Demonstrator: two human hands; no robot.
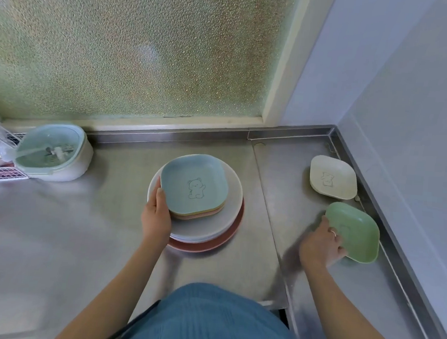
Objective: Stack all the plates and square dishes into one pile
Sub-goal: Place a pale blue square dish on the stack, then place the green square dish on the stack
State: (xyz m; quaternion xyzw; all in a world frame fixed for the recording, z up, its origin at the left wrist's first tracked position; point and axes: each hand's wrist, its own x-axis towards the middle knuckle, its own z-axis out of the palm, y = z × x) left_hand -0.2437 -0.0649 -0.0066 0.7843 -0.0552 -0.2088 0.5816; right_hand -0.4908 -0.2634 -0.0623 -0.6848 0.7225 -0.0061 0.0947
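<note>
While the left hand [156, 219] grips the near-left edge of the pile [195, 207] at frame centre, a blue square dish [194, 184] sits on top. At lower right, the right hand [320, 245] grasps a green square dish [354, 231]. A cream square dish [332, 180] rests beyond it on the steel counter [52, 222].

Left hand [156, 215] steadies pile: blue square dish [194, 183] atop round plates on steel bench [52, 222]. Right hand [320, 244] grips green square dish [352, 231]; cream square dish [332, 176] near corner.
</note>
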